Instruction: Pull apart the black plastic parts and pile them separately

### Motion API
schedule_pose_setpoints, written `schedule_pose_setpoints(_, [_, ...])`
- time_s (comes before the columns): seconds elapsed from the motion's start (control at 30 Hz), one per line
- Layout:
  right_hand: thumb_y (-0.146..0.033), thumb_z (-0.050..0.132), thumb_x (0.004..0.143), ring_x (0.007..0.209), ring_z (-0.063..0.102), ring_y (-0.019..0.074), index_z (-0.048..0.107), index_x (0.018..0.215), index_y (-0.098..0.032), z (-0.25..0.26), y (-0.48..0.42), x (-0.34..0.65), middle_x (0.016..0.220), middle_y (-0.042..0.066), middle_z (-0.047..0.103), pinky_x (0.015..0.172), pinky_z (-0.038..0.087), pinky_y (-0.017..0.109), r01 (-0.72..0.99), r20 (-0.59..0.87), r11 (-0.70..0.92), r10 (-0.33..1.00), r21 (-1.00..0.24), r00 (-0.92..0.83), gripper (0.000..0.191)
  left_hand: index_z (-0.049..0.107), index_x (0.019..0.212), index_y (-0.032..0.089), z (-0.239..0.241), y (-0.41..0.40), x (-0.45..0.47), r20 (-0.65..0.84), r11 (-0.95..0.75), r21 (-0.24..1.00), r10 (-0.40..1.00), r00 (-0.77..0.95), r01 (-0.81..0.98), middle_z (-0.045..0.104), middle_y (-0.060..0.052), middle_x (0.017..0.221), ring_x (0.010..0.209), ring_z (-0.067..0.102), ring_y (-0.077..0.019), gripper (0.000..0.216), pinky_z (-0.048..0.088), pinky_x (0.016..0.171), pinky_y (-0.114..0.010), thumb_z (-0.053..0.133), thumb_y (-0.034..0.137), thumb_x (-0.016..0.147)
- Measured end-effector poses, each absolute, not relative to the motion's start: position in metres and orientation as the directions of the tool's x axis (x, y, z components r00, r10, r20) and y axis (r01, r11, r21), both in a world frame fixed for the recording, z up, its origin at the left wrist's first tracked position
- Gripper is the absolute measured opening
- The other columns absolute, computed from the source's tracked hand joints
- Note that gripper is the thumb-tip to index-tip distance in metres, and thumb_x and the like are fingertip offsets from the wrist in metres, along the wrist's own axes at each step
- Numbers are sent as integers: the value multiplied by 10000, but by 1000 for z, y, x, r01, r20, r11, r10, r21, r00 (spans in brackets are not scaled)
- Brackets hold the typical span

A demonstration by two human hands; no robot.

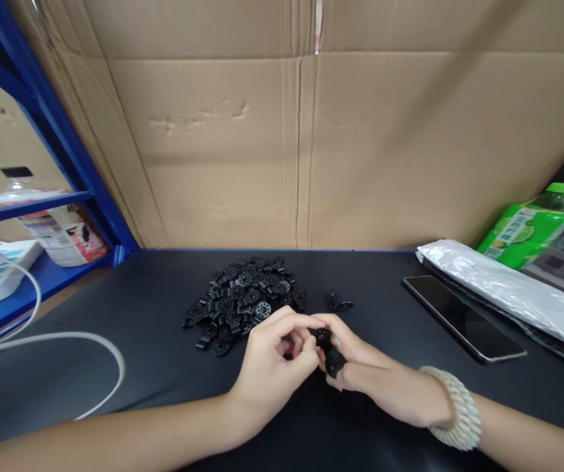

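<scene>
My left hand (pixel 269 357) and my right hand (pixel 360 367) meet over the black table (pixel 154 328), fingers curled and pinched together on a small black plastic part (pixel 328 351). A pile of several similar black round plastic parts (pixel 245 298) lies just beyond my left hand. One loose black piece (pixel 340 304) sits alone to the right of the pile, above my right hand. A white coiled band (pixel 453 406) circles my right wrist.
A dark phone (pixel 463 316) lies flat at the right, beside a silvery plastic-wrapped bundle (pixel 507 292) and a green bottle (pixel 527 229). A white cable (pixel 80 347) loops at the left. Blue shelving (pixel 56 131) holds a bottle (pixel 58 223). Cardboard (pixel 286 131) walls the back.
</scene>
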State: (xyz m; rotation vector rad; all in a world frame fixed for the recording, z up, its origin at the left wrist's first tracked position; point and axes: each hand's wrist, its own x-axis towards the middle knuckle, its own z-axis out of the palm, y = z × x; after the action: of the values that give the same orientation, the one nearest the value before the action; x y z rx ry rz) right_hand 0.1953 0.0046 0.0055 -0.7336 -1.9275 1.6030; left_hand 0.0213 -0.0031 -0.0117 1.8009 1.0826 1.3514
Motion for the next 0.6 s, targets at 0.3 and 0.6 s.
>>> schedule_pose_setpoints(0.3, [-84, 530, 767, 848, 530, 168, 434, 1128, -227, 7, 35, 218, 1017, 39, 563, 755, 452, 319, 348, 237, 560, 722, -752, -650, 400, 616, 908, 171, -13, -2, 22, 310, -324, 942, 939, 149, 83, 527, -12, 839, 749, 565, -137, 108, 586, 680, -292, 552, 171, 821])
schedule_pose_setpoints(0.6, [-107, 572, 792, 1137, 477, 250, 518, 1148, -175, 1, 61, 233, 1113, 101, 580, 982, 405, 433, 570, 348, 779, 627, -261, -697, 367, 568, 910, 202, -10, -7, 19, 375, -415, 889, 902, 213, 191, 521, -1, 876, 729, 538, -123, 154, 510, 646, -248, 490, 94, 834])
